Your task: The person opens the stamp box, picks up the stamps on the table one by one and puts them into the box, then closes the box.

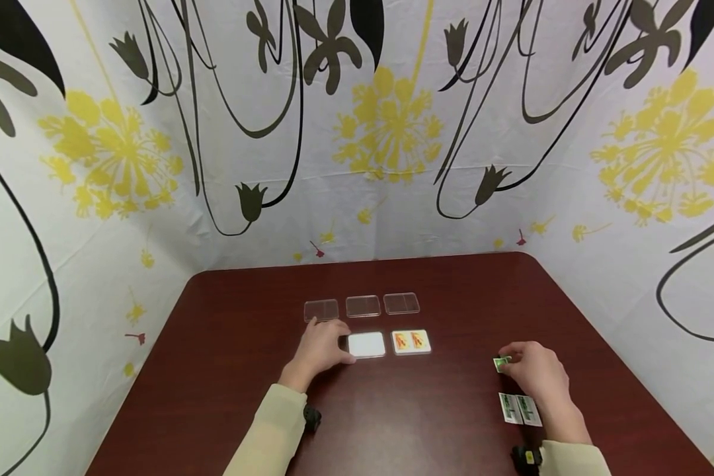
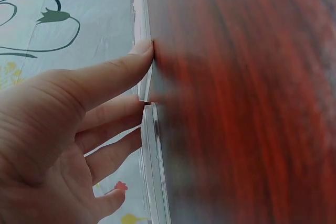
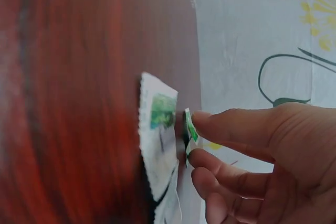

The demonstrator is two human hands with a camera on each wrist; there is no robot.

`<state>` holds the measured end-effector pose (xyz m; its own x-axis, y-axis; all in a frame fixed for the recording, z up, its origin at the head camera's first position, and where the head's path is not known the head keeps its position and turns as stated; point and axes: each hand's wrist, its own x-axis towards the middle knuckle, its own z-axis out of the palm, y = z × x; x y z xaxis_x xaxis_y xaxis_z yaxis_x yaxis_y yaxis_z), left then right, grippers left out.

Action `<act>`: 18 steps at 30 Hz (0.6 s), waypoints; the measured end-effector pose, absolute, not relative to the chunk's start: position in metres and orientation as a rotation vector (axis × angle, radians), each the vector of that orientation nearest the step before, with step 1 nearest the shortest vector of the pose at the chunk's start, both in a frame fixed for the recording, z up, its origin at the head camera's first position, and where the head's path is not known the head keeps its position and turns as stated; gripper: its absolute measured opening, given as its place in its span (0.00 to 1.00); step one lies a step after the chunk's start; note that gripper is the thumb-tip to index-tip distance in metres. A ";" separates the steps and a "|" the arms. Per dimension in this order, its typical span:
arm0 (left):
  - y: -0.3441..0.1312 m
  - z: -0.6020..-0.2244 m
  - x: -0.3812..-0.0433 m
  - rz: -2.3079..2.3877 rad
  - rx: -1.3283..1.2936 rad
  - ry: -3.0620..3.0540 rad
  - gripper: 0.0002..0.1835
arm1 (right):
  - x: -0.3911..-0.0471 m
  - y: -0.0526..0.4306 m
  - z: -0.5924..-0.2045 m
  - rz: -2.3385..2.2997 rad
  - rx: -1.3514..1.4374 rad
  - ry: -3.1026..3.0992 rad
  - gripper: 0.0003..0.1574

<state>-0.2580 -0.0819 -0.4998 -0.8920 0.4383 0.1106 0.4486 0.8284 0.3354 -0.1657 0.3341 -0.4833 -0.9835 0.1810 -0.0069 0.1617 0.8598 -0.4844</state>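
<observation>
My left hand (image 1: pixel 321 349) is at the left side of a flat clear plastic case (image 1: pixel 367 345) with a white face. Its thumb (image 2: pixel 137 59) lies on the near edge and the fingers reach round toward the far edge. At the table's right, my right hand (image 1: pixel 538 371) pinches a small green stamp (image 1: pixel 500 364) between thumb and fingertips. The hand covers part of that stamp. Nearer than it lie two white-and-green stamps (image 1: pixel 519 409) side by side, with perforated edges showing in the right wrist view.
Right of the white-faced case is another case (image 1: pixel 411 342) with two orange-yellow stamps inside. Three clear cases (image 1: pixel 363 306) lie in a row behind. The dark red table (image 1: pixel 250 297) meets a patterned cloth (image 1: pixel 387 225) at the back and sides.
</observation>
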 end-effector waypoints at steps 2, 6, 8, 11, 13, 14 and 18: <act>-0.082 -0.499 -0.258 -0.558 -0.720 -2.979 0.30 | -0.166 0.332 -0.485 0.746 -0.270 -2.988 0.18; -0.081 -0.499 -0.258 -0.573 -0.719 -2.978 0.30 | -0.166 0.331 -0.487 0.711 -0.278 -2.987 0.19; -0.081 -0.499 -0.258 -0.578 -0.718 -2.975 0.30 | -0.166 0.331 -0.487 0.701 -0.283 -2.986 0.17; -0.081 -0.499 -0.258 -0.575 -0.715 -2.975 0.30 | -0.166 0.329 -0.487 0.704 -0.282 -2.975 0.14; -0.081 -0.499 -0.258 -0.576 -0.709 -2.981 0.30 | -0.165 0.328 -0.488 0.711 -0.273 -2.958 0.14; -0.081 -0.499 -0.258 -0.578 -0.705 -2.986 0.30 | -0.165 0.327 -0.489 0.714 -0.268 -2.949 0.14; -0.081 -0.499 -0.259 -0.590 -0.697 -3.002 0.31 | -0.164 0.325 -0.489 0.725 -0.231 -2.921 0.16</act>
